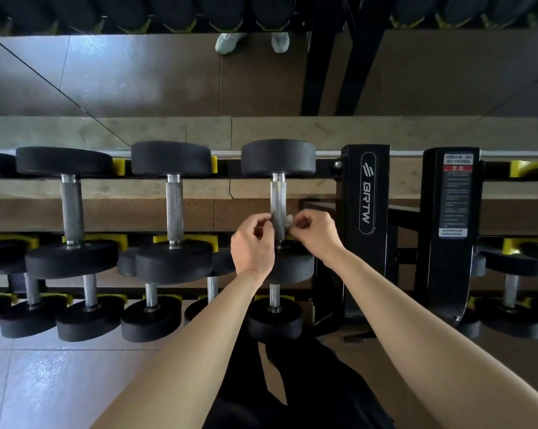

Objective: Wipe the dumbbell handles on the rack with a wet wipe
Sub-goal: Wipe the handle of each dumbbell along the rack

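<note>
White wet wipe [288,219] pinched around knurled steel handle [278,201].

Knurled grey metal handle [278,205], matt black rubbery heads [278,157], glossy black rack upright [366,193].

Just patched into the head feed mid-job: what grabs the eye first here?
Dead centre, the left hand and right hand pinch a small white wet wipe around the lower end of a knurled silver dumbbell handle on the top tier. Left of it, two more black-headed dumbbells sit in yellow cradles, and a black BRTW-branded rack upright stands at right.
</note>
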Tool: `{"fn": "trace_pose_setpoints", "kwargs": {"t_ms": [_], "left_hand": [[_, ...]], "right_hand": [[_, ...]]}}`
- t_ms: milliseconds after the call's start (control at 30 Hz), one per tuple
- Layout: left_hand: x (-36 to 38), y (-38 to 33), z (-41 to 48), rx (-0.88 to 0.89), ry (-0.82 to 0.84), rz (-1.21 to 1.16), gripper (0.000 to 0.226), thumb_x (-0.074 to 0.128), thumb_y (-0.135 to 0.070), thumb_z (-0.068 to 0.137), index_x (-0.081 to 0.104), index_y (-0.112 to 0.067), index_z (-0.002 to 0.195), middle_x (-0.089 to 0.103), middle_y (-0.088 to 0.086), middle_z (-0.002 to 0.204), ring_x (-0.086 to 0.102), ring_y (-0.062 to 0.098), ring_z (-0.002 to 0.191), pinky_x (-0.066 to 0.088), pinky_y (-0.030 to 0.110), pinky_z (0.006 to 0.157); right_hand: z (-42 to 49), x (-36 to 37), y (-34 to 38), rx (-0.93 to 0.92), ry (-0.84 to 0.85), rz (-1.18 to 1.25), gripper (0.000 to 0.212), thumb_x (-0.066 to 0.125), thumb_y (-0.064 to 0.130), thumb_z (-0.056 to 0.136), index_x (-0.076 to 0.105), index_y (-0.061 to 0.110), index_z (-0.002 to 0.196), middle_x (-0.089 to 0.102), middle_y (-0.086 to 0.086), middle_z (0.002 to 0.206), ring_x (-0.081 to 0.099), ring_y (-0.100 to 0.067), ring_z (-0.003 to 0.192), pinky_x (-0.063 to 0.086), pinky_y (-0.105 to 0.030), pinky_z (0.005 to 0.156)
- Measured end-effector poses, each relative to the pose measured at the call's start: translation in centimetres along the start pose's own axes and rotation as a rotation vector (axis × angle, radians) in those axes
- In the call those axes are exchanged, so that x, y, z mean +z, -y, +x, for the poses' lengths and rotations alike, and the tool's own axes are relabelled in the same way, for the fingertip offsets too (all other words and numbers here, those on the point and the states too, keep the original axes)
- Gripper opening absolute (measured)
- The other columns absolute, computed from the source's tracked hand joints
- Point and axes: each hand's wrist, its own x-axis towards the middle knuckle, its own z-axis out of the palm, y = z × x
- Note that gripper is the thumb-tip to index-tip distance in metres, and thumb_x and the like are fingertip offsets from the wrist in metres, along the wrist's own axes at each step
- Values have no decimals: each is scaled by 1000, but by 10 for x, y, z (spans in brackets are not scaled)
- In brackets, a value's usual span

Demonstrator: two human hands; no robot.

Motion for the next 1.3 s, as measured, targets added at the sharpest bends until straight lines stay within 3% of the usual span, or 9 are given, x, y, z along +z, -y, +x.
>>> {"fn": "trace_pose_setpoints", "kwargs": {"t_ms": [167,267,433,533,733,867,1067,1200,1300], "left_hand": [[0,0,1,-11,-3,-10,18,62,-20,98,74,-31,106,71,-15,104,66,2,97,58,37,90],[0,2,1,-56,26,-80,18,62,-22,99,73,-34,106,72,-15,99,68,3,93,59,40,88],[-4,8,2,15,106,-187,30,63,-22,98,68,-32,126,73,-11,99,70,9,91,61,37,84],[-6,9,5,86,146,-161,41,69,-25,96,62,-33,136,70,-10,107,70,9,96,60,32,83],[-9,-3,-2,31,86,-210,21,75,-20,93,76,-18,114,76,-11,95,72,4,89,61,30,83],[-17,-12,3,-59,109,-343,18,77,-29,91,78,-16,103,79,-4,88,75,13,85,62,35,83],[-15,-30,41,-170,194,-416,10,73,-24,94,78,-19,101,79,0,94,75,18,93,59,35,87],[0,-39,62,-270,102,-330,14,73,-31,94,76,-17,95,78,-4,87,73,6,82,51,23,75],[9,-43,70,-331,23,-380,14,69,-26,96,74,-20,85,76,-6,79,73,5,76,52,23,70]], "right_hand": [[-10,-10,2,-107,209,-92,16,83,32,83,76,17,83,71,7,81,64,-5,77,49,-19,70],[-5,-9,16,-150,105,61,13,84,27,82,74,19,84,73,5,80,67,-4,75,56,-21,72],[4,-7,25,-95,89,345,33,79,10,87,69,16,118,76,-4,86,75,-17,77,64,-35,73],[3,-5,24,-102,87,311,17,77,11,89,75,12,105,76,-5,86,74,-16,73,62,-30,71],[-1,-9,18,-130,218,337,31,69,-9,87,74,4,115,77,-11,102,75,-23,94,62,-35,85],[0,-14,14,-214,204,262,19,76,5,89,76,8,108,77,-4,98,75,-19,93,62,-37,83],[15,-11,28,-84,11,444,3,78,11,88,76,9,90,77,-9,84,72,-22,75,62,-36,73],[36,0,39,63,-176,541,2,80,12,85,78,11,84,72,0,69,61,-15,62,53,-31,61],[44,11,47,133,-236,640,2,78,11,85,77,13,85,71,7,68,62,-6,60,50,-27,64]]}}
